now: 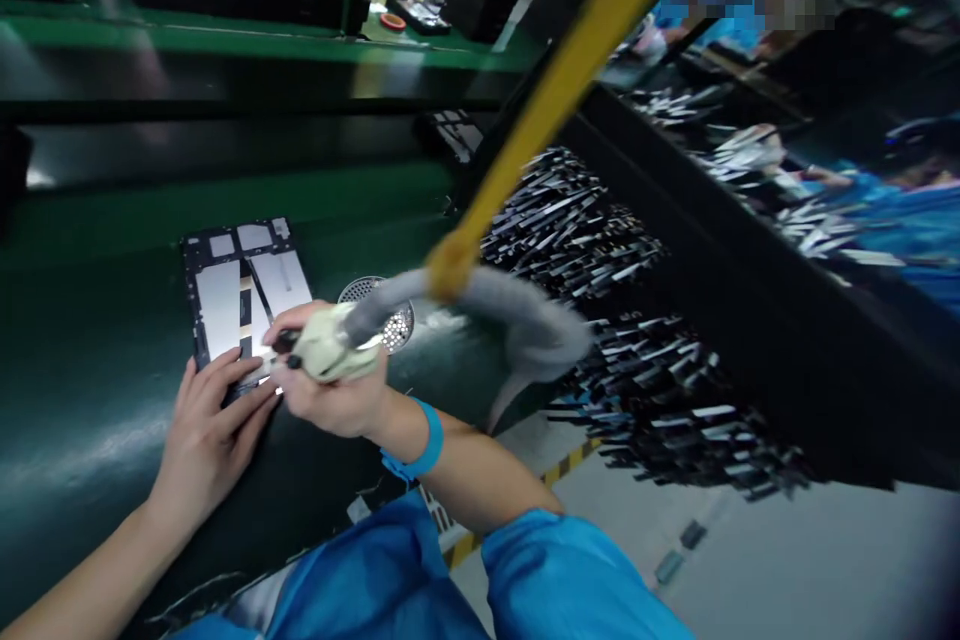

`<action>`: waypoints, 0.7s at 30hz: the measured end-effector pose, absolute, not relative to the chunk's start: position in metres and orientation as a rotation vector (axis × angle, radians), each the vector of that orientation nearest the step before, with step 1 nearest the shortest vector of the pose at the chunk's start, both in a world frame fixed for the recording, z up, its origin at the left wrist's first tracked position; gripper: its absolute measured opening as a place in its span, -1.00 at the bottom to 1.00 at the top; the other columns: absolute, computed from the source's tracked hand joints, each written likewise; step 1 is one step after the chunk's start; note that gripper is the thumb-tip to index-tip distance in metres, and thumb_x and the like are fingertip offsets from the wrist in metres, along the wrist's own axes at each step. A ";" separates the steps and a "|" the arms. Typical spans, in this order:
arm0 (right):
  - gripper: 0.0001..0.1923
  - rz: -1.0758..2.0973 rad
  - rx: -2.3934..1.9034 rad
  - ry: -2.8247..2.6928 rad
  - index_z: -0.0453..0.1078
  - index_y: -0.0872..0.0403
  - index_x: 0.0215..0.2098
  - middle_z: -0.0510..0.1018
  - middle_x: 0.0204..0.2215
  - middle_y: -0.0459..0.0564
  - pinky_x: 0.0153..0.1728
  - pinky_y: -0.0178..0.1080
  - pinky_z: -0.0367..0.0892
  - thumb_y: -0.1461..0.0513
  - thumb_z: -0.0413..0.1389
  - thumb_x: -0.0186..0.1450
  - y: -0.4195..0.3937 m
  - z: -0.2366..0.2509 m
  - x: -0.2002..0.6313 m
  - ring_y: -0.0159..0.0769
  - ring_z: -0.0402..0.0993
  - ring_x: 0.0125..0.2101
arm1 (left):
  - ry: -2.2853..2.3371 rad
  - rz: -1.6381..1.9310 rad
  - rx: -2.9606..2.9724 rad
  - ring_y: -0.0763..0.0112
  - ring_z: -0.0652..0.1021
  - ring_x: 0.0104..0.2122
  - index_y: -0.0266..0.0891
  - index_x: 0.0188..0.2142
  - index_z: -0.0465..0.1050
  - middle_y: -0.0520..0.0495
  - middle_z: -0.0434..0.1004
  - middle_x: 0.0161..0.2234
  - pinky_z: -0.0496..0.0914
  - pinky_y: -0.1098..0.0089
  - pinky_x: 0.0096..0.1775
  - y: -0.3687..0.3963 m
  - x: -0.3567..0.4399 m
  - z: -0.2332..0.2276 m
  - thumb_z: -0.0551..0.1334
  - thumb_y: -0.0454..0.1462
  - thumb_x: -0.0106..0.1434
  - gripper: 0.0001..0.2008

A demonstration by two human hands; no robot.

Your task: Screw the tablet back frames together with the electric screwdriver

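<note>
Left hand lies flat, fingers spread, pressing the near edge of an open tablet back panel on the green belt. Panel's long axis runs away from the person, slightly tilted left. Right hand, blue wrist strap, is closed around a pale electric screwdriver, tip pointing left onto the panel's near edge. Grey hose hangs from a yellow bar. Perforated metal dish just behind; contents unclear. Right: dark rack filled with thin flat parts.
</note>
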State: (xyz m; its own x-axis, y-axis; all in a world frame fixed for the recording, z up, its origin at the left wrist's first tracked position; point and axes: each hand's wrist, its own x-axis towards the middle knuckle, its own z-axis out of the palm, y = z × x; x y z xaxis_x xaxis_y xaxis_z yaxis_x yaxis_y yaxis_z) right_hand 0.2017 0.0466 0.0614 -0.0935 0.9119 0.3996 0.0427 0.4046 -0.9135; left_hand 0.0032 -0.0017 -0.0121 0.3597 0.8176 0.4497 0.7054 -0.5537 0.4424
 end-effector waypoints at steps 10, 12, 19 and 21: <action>-0.73 0.760 -0.872 -1.218 0.46 -0.02 -0.09 0.61 -0.23 -0.06 -0.30 -0.17 0.58 0.32 0.28 0.25 0.062 0.046 0.269 -0.30 0.60 -0.31 | 1.437 0.943 2.410 -0.04 0.48 0.20 -0.06 -0.02 0.61 -0.15 0.57 0.07 0.20 -0.39 0.27 -0.003 0.010 -0.005 0.28 -0.33 0.41 -0.79; -0.74 0.774 -0.889 -1.236 0.47 0.00 -0.10 0.61 -0.24 -0.04 -0.33 -0.17 0.58 0.32 0.28 0.24 0.061 0.044 0.267 -0.28 0.61 -0.30 | 1.439 0.938 2.409 -0.03 0.48 0.21 -0.06 -0.01 0.61 -0.14 0.56 0.08 0.19 -0.38 0.29 -0.004 0.010 -0.005 0.28 -0.33 0.41 -0.78; -0.74 0.796 -0.872 -1.240 0.46 0.00 -0.12 0.60 -0.28 -0.05 -0.38 -0.22 0.56 0.33 0.26 0.23 0.061 0.046 0.264 -0.30 0.59 -0.35 | 1.440 0.922 2.401 -0.03 0.47 0.22 -0.06 0.00 0.61 -0.14 0.56 0.09 0.19 -0.38 0.30 -0.004 0.011 -0.001 0.27 -0.32 0.41 -0.77; -0.75 0.804 -0.878 -1.238 0.45 0.01 -0.12 0.60 -0.30 -0.06 -0.40 -0.22 0.55 0.31 0.27 0.23 0.062 0.046 0.263 -0.33 0.58 -0.39 | 1.439 0.922 2.396 -0.03 0.48 0.21 -0.05 0.01 0.61 -0.13 0.56 0.09 0.18 -0.37 0.30 -0.004 0.010 0.000 0.27 -0.31 0.41 -0.77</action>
